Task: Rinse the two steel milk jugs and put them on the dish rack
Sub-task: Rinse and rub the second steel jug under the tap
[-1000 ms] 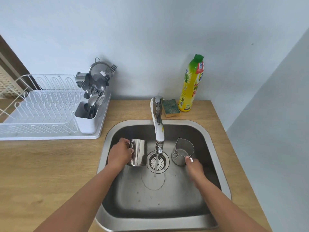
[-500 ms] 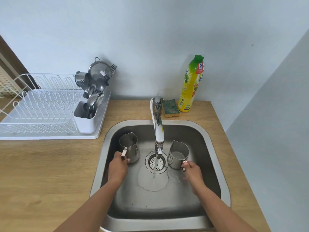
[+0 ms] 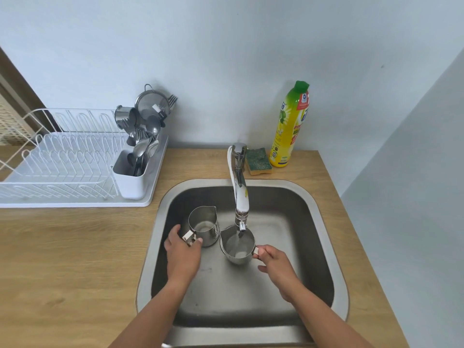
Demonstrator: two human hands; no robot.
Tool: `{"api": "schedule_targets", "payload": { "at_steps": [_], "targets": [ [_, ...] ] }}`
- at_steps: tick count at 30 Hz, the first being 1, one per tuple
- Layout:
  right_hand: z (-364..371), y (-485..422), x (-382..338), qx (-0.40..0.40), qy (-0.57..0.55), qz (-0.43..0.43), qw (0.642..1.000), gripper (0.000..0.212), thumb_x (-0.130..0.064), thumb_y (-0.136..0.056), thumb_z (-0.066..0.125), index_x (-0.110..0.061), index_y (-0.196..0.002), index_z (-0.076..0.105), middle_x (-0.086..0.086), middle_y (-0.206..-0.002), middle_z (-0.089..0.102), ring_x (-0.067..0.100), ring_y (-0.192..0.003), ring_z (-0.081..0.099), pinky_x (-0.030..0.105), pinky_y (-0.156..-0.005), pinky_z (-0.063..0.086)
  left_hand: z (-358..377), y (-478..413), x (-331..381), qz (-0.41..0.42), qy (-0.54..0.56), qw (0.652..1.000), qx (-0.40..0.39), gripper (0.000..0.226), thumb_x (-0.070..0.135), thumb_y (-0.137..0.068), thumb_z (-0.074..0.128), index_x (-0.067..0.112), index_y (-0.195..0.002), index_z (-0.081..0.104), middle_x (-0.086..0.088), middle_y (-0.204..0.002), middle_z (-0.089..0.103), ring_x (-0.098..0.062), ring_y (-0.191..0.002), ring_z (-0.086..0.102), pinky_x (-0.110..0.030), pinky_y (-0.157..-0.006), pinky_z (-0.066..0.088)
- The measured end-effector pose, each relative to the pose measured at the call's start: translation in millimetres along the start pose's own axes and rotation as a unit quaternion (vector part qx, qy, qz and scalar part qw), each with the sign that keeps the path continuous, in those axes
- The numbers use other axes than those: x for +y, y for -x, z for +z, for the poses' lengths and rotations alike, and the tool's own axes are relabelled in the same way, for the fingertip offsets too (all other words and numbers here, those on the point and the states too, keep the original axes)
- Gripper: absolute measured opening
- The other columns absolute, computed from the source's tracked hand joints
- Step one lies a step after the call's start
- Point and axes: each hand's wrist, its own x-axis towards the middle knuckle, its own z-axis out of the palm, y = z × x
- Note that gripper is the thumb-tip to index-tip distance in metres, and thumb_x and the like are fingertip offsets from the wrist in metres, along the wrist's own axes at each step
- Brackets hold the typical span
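Two steel milk jugs are held upright inside the steel sink (image 3: 324, 222). My left hand (image 3: 183, 257) grips the handle of the left jug (image 3: 202, 224), which sits left of the tap (image 3: 239, 187). My right hand (image 3: 276, 264) pinches the handle of the right jug (image 3: 237, 246), held right under the tap's spout. Water runs from the spout into that jug. The white dish rack (image 3: 62, 167) stands on the counter at the far left, its plate slots bare.
A white cutlery holder (image 3: 130, 177) with spoons, forks, a small strainer and a steel cup sits at the rack's right end. A green-topped sponge (image 3: 258, 162) and a yellow dish-soap bottle (image 3: 290, 126) stand behind the sink. A wall closes in on the right.
My right hand moved its jug leftward under the running water. My left hand turned its jug upright and shifted it toward the tap. Both jugs now sit close together.
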Motion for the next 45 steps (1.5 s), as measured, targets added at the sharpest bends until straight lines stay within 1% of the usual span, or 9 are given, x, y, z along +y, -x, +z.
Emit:
{"api": "schedule_targets", "payload": {
  "at_steps": [3, 6, 11, 18, 21, 25, 29, 41, 45],
  "targets": [
    [0.0, 1.7, 2.6, -0.015, 0.006, 0.004, 1.000, 0.026, -0.015, -0.103, 0.045, -0.011, -0.089, 0.067, -0.008, -0.112, 0.068, 0.016, -0.110, 0.063, 0.041, -0.099, 0.052, 5.3, 21.6, -3.4, 0.083, 0.008, 0.996, 0.016, 0.055, 0.007, -0.084, 0.067, 0.026, -0.129, 0.042, -0.002, -0.131, 0.041, -0.021, -0.117, 0.050, -0.039, -0.098, 0.047],
    [-1.0, 3.8, 3.9, -0.024, 0.013, 0.006, 1.000, 0.026, -0.015, -0.103, 0.045, -0.008, -0.090, 0.066, -0.010, -0.115, 0.067, 0.015, -0.111, 0.064, 0.040, -0.098, 0.053, 11.8, 25.9, -10.7, 0.121, -0.009, 0.986, -0.111, 0.066, -0.003, -0.078, 0.064, 0.030, -0.132, 0.044, 0.004, -0.127, 0.048, -0.014, -0.118, 0.051, -0.034, -0.094, 0.051],
    [-4.2, 11.4, -6.0, -0.025, 0.048, 0.013, 0.998, 0.025, -0.018, -0.103, 0.045, -0.007, -0.092, 0.064, -0.009, -0.097, 0.070, 0.003, -0.092, 0.064, 0.032, -0.084, 0.052, 24.8, 20.8, -8.2, 0.093, -0.060, 0.955, -0.276, 0.101, 0.019, -0.061, 0.081, 0.039, -0.146, 0.030, 0.017, -0.135, 0.046, -0.009, -0.117, 0.054, -0.032, -0.093, 0.053],
    [-24.5, 4.7, -17.9, 0.049, 0.086, -0.036, 0.994, 0.022, -0.023, -0.098, 0.054, -0.016, -0.082, 0.069, 0.004, -0.088, 0.071, 0.028, -0.088, 0.066, 0.043, -0.083, 0.054, 47.0, 14.8, 17.9, 0.117, -0.034, 0.959, -0.256, 0.082, 0.011, -0.060, 0.087, 0.034, -0.128, 0.049, 0.014, -0.113, 0.065, -0.005, -0.098, 0.066, -0.027, -0.090, 0.054],
    [-20.8, 0.3, -23.9, 0.035, 0.041, -0.038, 0.998, 0.022, -0.018, -0.100, 0.050, -0.011, -0.093, 0.069, -0.001, -0.101, 0.071, 0.017, -0.097, 0.067, 0.037, -0.085, 0.055, 42.7, 13.0, 25.3, 0.154, -0.065, 0.965, -0.201, 0.078, 0.021, -0.059, 0.088, 0.044, -0.121, 0.047, 0.018, -0.114, 0.062, -0.005, -0.102, 0.060, -0.028, -0.087, 0.051],
    [-19.7, -9.8, -30.8, -0.020, 0.022, 0.016, 0.999, 0.023, -0.015, -0.100, 0.049, -0.013, -0.082, 0.064, 0.002, -0.089, 0.068, 0.021, -0.084, 0.060, 0.031, -0.068, 0.054, 30.4, 13.6, 22.6, 0.149, -0.124, 0.964, -0.184, 0.085, 0.036, -0.055, 0.089, 0.043, -0.127, 0.045, 0.018, -0.121, 0.054, -0.007, -0.109, 0.056, -0.030, -0.090, 0.047],
    [-25.4, -15.7, -37.2, 0.003, 0.031, 0.030, 0.999, 0.021, -0.019, -0.100, 0.050, -0.016, -0.083, 0.062, 0.003, -0.089, 0.069, 0.022, -0.079, 0.057, 0.030, -0.062, 0.051, 31.3, 19.6, 20.8, 0.142, -0.109, 0.964, -0.199, 0.075, 0.034, -0.059, 0.089, 0.038, -0.122, 0.048, 0.019, -0.108, 0.058, -0.005, -0.102, 0.056, -0.022, -0.080, 0.041],
    [-18.8, -13.1, -34.4, -0.014, 0.059, 0.033, 0.998, 0.020, -0.025, -0.101, 0.046, -0.014, -0.091, 0.060, 0.006, -0.095, 0.071, 0.023, -0.074, 0.063, 0.032, -0.059, 0.052, 20.2, 17.7, 18.9, 0.102, -0.081, 0.968, -0.214, 0.061, 0.028, -0.063, 0.090, 0.049, -0.104, 0.049, 0.011, -0.095, 0.070, -0.007, -0.097, 0.064, -0.024, -0.086, 0.047],
    [-17.5, -9.7, -35.9, -0.026, 0.072, 0.024, 0.997, 0.025, -0.034, -0.100, 0.049, -0.011, -0.099, 0.058, 0.007, -0.089, 0.074, 0.022, -0.064, 0.066, 0.030, -0.052, 0.052, 13.2, 5.6, 17.6, 0.074, -0.049, 0.968, -0.236, 0.049, 0.036, -0.063, 0.088, 0.032, -0.106, 0.066, 0.007, -0.093, 0.077, -0.006, -0.093, 0.070, -0.032, -0.093, 0.053]
  ]
}}
